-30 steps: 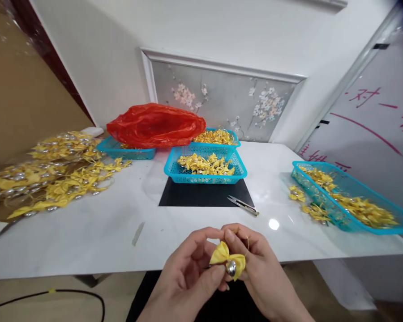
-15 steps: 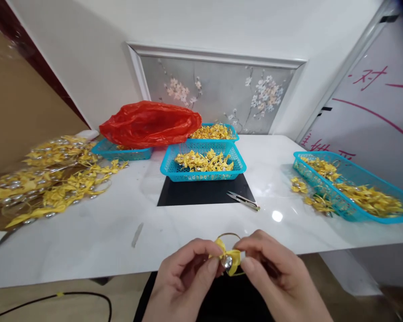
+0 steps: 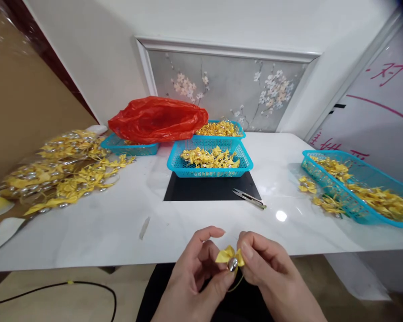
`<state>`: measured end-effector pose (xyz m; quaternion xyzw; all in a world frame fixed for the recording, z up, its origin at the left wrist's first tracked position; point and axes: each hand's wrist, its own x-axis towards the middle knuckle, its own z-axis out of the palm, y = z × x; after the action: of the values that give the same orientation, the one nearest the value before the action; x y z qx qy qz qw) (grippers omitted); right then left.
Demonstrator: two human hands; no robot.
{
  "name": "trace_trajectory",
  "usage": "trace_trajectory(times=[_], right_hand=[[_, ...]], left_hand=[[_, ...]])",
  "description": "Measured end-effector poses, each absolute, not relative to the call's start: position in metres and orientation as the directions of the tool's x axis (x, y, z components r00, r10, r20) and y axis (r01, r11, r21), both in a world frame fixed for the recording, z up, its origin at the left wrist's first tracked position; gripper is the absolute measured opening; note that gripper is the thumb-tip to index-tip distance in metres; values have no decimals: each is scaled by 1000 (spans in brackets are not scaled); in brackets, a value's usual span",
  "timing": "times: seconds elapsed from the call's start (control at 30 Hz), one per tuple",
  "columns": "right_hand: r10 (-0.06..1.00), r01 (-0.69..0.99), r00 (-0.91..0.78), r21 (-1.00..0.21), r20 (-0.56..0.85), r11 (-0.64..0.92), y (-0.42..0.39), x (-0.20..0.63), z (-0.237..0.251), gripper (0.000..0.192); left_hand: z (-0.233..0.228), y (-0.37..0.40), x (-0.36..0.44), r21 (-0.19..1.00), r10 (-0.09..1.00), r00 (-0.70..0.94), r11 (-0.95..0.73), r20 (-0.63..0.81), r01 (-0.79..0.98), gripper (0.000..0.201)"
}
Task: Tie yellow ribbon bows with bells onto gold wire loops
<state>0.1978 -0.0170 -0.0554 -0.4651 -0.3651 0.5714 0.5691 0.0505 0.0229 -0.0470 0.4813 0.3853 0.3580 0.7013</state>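
Hands are meeting at the lower centre of the frame, just off the near edge of the counter. The left hand is pinching the bow from below with thumb and forefinger, the other fingers loosely curled. The right hand is closing its fingertips on the bow's right wing. A silver bell is sitting at the knot, and a thin loop is hanging beneath. Both grips are light and at the edges only.

Risk: the bow is hanging over the floor, not the counter, so a slip would likely drop it out of reach. Opposed pulling could loosen the knot or shed the bell. Snips are lying open-side toward the hands, near the mat; a careless reach could catch a finger.
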Motion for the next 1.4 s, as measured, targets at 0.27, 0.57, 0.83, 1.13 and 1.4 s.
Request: trace_trajectory(times=[0.27, 0.57, 0.83, 1.13, 1.4], right_hand=[[994, -98, 109, -995, 9, 19, -18, 204, -55, 39], [996, -41, 86, -999, -4, -1, -17, 199, -62, 38], [998, 197, -20, -978, 63, 66, -9, 213, -53, 27], [999, -161, -55, -987, -4, -13, 2, 195, -46, 40], [997, 190, -34, -979, 68, 74, 2, 197, -38, 32]], left_hand=[[-45, 23, 46, 918, 861, 495, 282, -115, -278, 30], [-49, 27, 50, 884, 917, 350, 316, -191, -344, 16], [-46, 17, 48, 993, 986, 156, 77, -62, -94, 19], [-45, 19, 42, 971, 964, 246, 151, -103, -183, 16], [-42, 23, 40, 944, 933, 293, 272, -211, -188, 31]])
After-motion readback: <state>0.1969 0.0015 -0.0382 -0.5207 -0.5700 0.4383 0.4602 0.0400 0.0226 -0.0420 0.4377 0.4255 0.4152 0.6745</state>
